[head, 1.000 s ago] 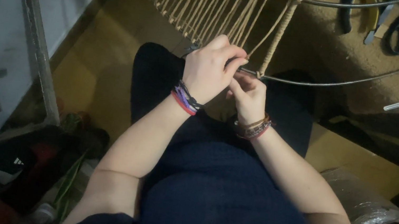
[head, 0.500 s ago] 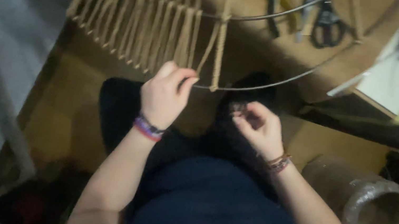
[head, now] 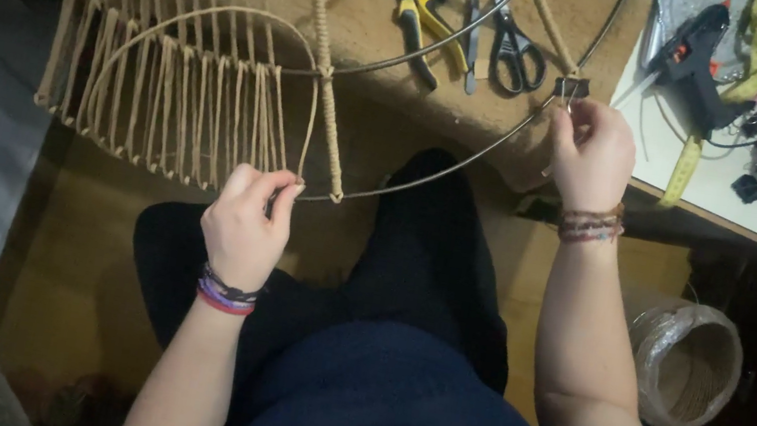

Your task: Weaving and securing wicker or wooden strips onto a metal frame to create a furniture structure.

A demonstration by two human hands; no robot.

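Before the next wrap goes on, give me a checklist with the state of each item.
1. Left hand pinching the cord at the wire frame: ok.
2. Right hand at the black binder clip on the frame: ok.
3. Whether that clip grips firmly: cannot tell.
4. Woven cords hang in even rows: ok.
5. Scissors and yellow-handled pliers lie on the mat by the frame: ok.
6. Cord spool stands on the floor beside the right arm: ok.
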